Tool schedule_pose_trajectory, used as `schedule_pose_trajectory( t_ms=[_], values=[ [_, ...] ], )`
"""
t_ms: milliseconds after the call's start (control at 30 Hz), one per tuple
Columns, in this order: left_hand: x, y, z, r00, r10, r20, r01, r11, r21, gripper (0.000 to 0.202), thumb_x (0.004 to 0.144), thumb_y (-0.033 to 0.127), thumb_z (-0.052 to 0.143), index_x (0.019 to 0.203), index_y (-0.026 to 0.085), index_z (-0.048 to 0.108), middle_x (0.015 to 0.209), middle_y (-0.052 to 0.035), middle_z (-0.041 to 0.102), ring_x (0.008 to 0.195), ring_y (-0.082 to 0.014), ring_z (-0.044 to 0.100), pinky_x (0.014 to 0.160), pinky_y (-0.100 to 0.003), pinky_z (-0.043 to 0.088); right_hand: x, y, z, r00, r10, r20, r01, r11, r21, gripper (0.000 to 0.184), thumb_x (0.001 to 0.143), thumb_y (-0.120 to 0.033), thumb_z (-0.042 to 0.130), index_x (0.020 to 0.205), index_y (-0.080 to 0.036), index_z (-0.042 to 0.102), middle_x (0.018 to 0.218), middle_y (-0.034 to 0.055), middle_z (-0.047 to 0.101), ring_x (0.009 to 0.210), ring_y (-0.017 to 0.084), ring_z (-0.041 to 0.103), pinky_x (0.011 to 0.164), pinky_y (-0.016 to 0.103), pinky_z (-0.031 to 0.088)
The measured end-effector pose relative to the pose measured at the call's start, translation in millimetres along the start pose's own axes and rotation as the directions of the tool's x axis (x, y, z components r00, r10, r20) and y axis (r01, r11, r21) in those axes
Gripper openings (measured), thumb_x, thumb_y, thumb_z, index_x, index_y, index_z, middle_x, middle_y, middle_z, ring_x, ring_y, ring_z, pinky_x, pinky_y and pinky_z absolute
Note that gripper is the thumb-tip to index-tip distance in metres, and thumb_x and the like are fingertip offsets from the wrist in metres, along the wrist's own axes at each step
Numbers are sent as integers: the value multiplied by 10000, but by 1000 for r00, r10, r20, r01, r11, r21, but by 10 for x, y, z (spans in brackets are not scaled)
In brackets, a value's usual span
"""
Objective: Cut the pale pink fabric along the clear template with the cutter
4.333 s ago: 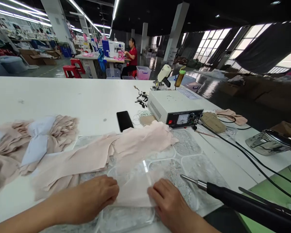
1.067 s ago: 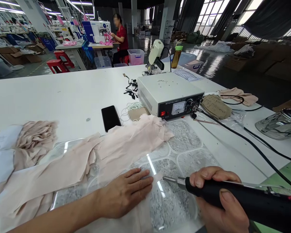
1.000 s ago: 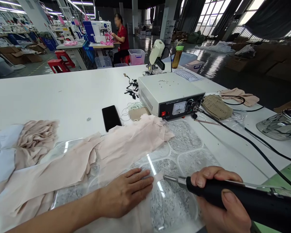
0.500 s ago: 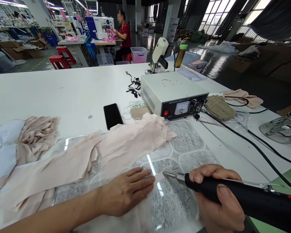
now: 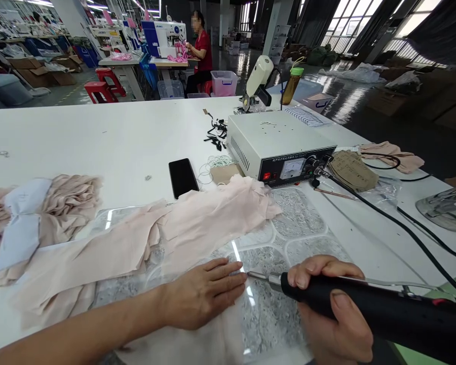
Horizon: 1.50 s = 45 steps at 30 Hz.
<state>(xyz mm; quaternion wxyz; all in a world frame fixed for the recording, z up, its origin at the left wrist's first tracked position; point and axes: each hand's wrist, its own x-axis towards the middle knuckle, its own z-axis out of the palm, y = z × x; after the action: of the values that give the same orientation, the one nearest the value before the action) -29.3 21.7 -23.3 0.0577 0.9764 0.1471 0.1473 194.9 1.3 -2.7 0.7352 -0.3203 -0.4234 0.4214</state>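
My left hand [image 5: 209, 294] lies flat, fingers stretched out, on a thin pale pink fabric piece [image 5: 190, 342] over the grey marble-patterned clear mat [image 5: 273, 314]. My right hand [image 5: 336, 309] is wrapped round the black handle of a corded hand tool [image 5: 395, 309]. Its slim metal tip points left and ends just beside my left fingertips, low over the mat. Whether the tip touches fabric, I cannot tell. Beyond my left hand, a stack of pink fabric pieces [image 5: 220, 213] is spread on the mat, with longer pink strips [image 5: 95, 261] to its left.
A white-and-black power box [image 5: 277, 147] with a dial stands behind the mat; the tool's cable [image 5: 387, 215] curves to the right. A phone [image 5: 183, 177], a tied fabric bundle [image 5: 25, 218], a glass jar [image 5: 446, 208] and a bottle [image 5: 292, 86] are around. A co-worker [image 5: 202, 48] sits at a sewing machine.
My right hand has moved the tool's tip leftward, closer to my left fingertips. The small pale fabric end that stuck out past those fingers no longer shows. The view has shifted slightly.
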Motion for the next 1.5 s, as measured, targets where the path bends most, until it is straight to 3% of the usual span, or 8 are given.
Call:
schedule_pose_trajectory(
  t_ms=[367,700,1233,1400,1500],
  values=[
    [-9,-7,9,1000,5,29,-5,1000,1,338,1020,155,319,1247,55,548,1349,-114,557,1326,-283,436,1097,-423,367,3,12,-8,1000,0,27,-1,1000,10,48,809,-232,560,846,-205,574,766,-14,544,578,105,563,538,293,532],
    [-28,-1,78,999,-4,-52,4,1000,0,328,1017,158,347,1258,60,547,1322,-117,580,1335,-261,430,1126,-414,342,-44,-148,-31,999,27,24,-27,999,22,105,810,-287,612,839,-187,596,749,-18,545,561,95,565,520,269,535],
    [-33,0,92,998,3,-55,-1,1000,32,324,1016,157,346,1243,72,561,1315,-104,588,1306,-259,466,1108,-415,373,-46,-105,-62,999,-2,42,1,1000,25,73,804,-256,612,836,-190,601,738,-7,561,551,105,567,503,277,536],
    [3,-14,-6,996,13,-88,-11,1000,20,305,1025,224,369,1200,87,578,1300,-119,596,1281,-255,494,1076,-399,416,-27,-111,-112,999,-13,-30,14,999,35,98,779,-258,587,852,-194,595,764,-10,552,570,103,568,528,283,532],
    [18,48,-143,993,-7,-117,7,1000,5,286,1014,238,406,1192,79,563,1246,-157,616,1232,-255,533,1023,-398,463,-16,-84,-124,1000,-15,-7,15,999,39,97,779,-247,578,862,-198,590,771,-10,548,565,103,564,531,289,529]
  ],
)
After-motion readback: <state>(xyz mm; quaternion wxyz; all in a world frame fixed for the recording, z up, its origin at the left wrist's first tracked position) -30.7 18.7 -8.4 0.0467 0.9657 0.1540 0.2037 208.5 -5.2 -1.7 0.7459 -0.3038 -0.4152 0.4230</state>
